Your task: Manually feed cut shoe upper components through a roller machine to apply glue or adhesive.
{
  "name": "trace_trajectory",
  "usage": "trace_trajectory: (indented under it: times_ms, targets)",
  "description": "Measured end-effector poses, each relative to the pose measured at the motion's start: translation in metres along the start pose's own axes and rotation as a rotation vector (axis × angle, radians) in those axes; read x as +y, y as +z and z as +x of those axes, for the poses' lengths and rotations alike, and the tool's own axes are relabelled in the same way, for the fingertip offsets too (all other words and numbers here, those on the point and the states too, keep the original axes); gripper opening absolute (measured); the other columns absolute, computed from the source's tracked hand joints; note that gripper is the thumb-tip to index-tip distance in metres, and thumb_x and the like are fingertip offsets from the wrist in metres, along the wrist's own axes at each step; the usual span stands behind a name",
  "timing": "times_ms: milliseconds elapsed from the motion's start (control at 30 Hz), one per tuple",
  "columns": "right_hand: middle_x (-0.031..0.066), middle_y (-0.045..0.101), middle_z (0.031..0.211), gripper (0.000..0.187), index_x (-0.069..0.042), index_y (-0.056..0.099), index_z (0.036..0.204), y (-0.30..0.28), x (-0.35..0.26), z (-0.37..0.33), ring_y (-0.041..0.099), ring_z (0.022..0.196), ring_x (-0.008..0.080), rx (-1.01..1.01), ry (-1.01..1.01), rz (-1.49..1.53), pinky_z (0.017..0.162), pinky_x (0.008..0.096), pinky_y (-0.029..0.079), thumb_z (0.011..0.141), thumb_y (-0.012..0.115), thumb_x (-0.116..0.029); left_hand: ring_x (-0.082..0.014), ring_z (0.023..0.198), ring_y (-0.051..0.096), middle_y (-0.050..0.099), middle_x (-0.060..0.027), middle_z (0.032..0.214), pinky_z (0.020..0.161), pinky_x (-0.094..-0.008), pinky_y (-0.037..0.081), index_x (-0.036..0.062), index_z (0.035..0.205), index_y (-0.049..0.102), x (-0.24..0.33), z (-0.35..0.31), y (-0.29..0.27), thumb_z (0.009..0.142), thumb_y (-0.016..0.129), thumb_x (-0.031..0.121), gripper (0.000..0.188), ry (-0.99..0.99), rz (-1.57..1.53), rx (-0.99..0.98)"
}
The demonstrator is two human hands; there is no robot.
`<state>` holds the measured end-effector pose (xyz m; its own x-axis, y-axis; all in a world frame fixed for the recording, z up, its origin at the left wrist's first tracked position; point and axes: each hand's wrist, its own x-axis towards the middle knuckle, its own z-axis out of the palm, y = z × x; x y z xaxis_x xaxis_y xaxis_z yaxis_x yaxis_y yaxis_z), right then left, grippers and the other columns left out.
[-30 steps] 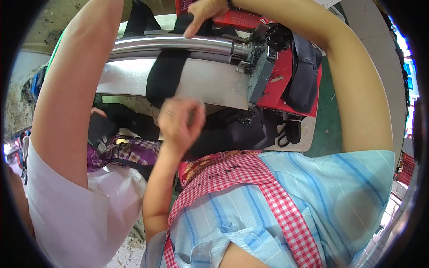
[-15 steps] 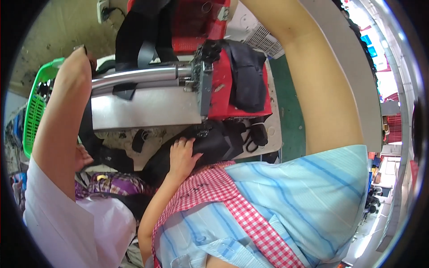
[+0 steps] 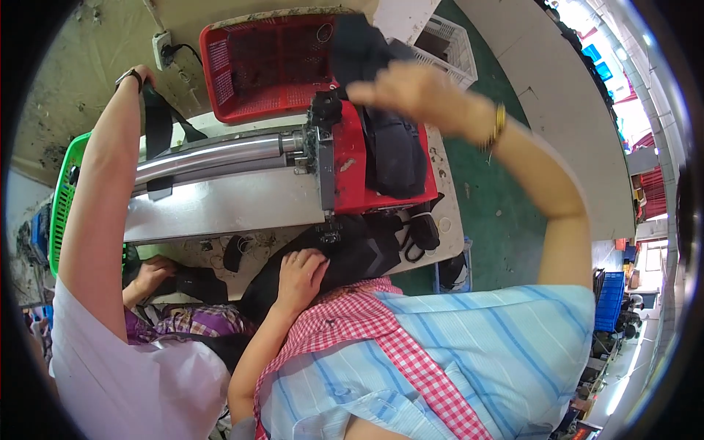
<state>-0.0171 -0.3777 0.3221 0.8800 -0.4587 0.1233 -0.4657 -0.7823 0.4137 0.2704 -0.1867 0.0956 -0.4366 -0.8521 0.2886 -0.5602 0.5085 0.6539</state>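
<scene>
My left hand (image 3: 302, 279) rests on a black fabric piece (image 3: 367, 242) at the near table edge, its fingers lightly bent over the cloth. Raised over the machine's right end is my right hand (image 3: 418, 92), blurred by motion. A dark fabric piece (image 3: 359, 51) hangs at its fingers, in front of the red basket (image 3: 220, 88). Below that hand, dark folded pieces (image 3: 396, 158) lie on the red housing (image 3: 348, 161) of a machine with a steel roller (image 3: 220, 154).
At left, a co-worker's raised hand (image 3: 147, 75) holds a dark strip (image 3: 158, 121) above the roller; their other hand (image 3: 152, 273) is by black cloth. A green basket (image 3: 64, 198) stands at left, a white crate (image 3: 458, 51) at the far right. Scraps litter the table (image 3: 447, 220).
My right hand has come back into view from beyond the top edge, with the dark fabric piece. My left hand stays on the cloth. The black cloth in front of the red basket has moved away.
</scene>
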Motion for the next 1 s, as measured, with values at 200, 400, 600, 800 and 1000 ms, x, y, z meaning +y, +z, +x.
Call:
trace_trajectory:
  times_ms: [200, 400, 600, 800, 1000]
  targets:
    - [0.0061, 0.061, 0.085, 0.06, -0.012, 0.052, 0.133, 0.025, -0.072, -0.045, 0.06, 0.074, 0.0226, -0.128, 0.164, 0.35, 0.062, 0.0362, 0.049, 0.074, 0.062, -0.003, -0.0193, 0.062, 0.056, 0.063, -0.0068, 0.075, 0.058, -0.0312, 0.044, 0.0017, 0.085, 0.064, 0.031, 0.005, -0.081, 0.082, 0.07, 0.008, 0.01, -0.102, -0.274, 0.224]
    - [0.0005, 0.063, 0.073, 0.01, 0.0, 0.066, 0.085, -0.033, 0.029, 0.059, 0.06, 0.069, 0.0077, -0.177, 0.384, 1.257, 0.063, 0.0239, 0.047, 0.084, 0.069, -0.01, -0.0015, 0.056, 0.037, 0.048, 0.006, 0.059, 0.048, -0.0233, 0.03, -0.004, 0.077, 0.063, -0.012, 0.023, -0.147, 0.088, 0.069, 0.021, 0.028, -0.873, -0.343, 0.216]
    - [0.0147, 0.058, 0.123, 0.088, 0.0, 0.059, 0.125, 0.092, -0.011, 0.219, 0.053, 0.114, 0.0206, -0.696, 0.186, 1.244, 0.096, 0.0333, 0.046, 0.084, 0.046, -0.076, -0.0179, 0.055, 0.052, 0.056, -0.0083, 0.061, 0.053, -0.0341, 0.04, -0.0015, 0.083, 0.063, -0.064, 0.065, -0.152, 0.08, 0.076, 0.031, 0.035, -0.784, 0.097, 0.257]
    - [0.008, 0.064, 0.097, 0.056, 0.006, 0.063, 0.105, 0.111, -0.093, 0.303, 0.058, 0.091, 0.0209, -0.873, 0.441, 0.981, 0.079, 0.0361, 0.048, 0.078, 0.079, -0.041, -0.0292, 0.073, 0.059, 0.062, -0.0077, 0.08, 0.069, -0.0401, 0.044, 0.011, 0.084, 0.062, -0.014, 0.01, -0.082, 0.073, 0.078, 0.029, 0.026, -0.203, 0.281, 0.297]
    - [0.0098, 0.067, 0.075, 0.028, 0.0, 0.07, 0.085, 0.111, 0.033, 0.275, 0.063, 0.07, 0.0204, -0.271, 0.135, 1.083, 0.057, 0.036, 0.05, 0.071, 0.082, -0.021, -0.0262, 0.086, 0.059, 0.063, -0.0081, 0.089, 0.076, -0.0383, 0.045, 0.0073, 0.09, 0.067, -0.003, 0.002, 0.009, 0.077, 0.073, 0.03, 0.027, -0.064, 0.128, -0.044]
